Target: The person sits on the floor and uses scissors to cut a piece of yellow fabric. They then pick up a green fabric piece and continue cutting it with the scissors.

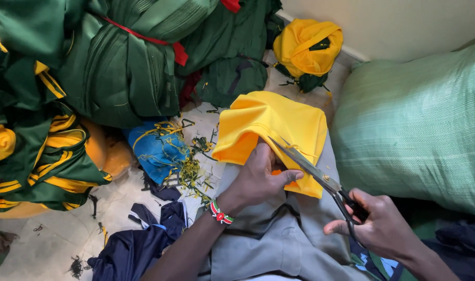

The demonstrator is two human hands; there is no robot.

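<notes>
Both hands work over the person's lap: the left hand (258, 177) pinches a fold of the yellow cloth (271, 130) lying on the grey trousers (279, 239). The right hand (378, 226) is closed through the handles of the scissors (313, 169), blades parted at the cloth's edge, with a green woven sack (419, 125) just beside.

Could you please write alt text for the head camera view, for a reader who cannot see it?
A person's left hand holds a folded yellow fabric piece on their lap while the right hand cuts it with black-handled metal scissors. Bundled green garments and a green woven sack surround them.
</notes>
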